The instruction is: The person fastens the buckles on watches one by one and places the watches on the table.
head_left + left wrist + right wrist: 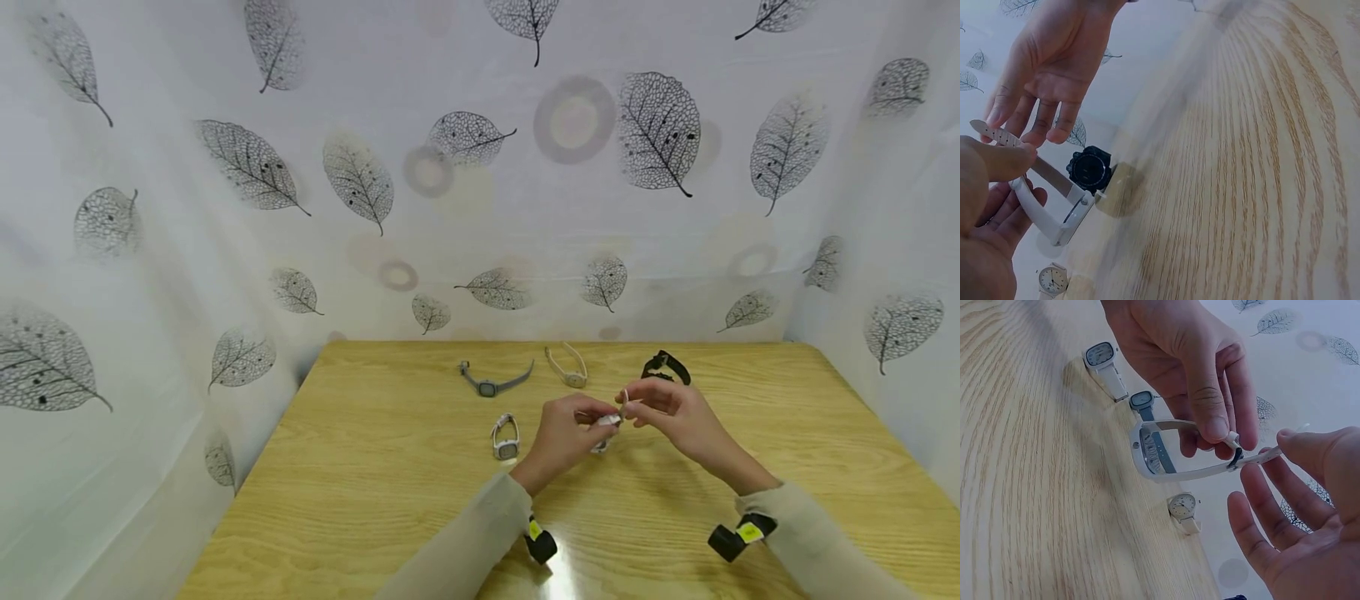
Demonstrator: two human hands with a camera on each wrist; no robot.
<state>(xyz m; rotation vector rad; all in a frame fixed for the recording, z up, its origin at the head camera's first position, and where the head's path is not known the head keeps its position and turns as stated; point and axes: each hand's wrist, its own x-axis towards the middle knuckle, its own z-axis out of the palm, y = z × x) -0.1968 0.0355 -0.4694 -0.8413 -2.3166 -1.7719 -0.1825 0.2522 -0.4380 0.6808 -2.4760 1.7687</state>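
Strap (1210, 470) met buckle (1234, 456) on a white watch (1137, 456) held above the table (337, 467), right of center, the left hand (566, 433) pinching it beside the buckle, the right hand (686, 421) pinching the strap's tip (1302, 427). Threading looked done, securing unfinished; farther off, a gray watch (487, 388) and pale watch (575, 379) lay unfastened.

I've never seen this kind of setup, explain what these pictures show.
No robot here, just a person's bare left hand and right hand. The wide picture comes from a camera on the head, the other two from wrist cameras. On the wood-grain table are a grey watch, a black watch, a round white watch and a rectangular white watch. Another white watch is held up: the left hand pinches its strap near the buckle, the right hand the strap's loose end.
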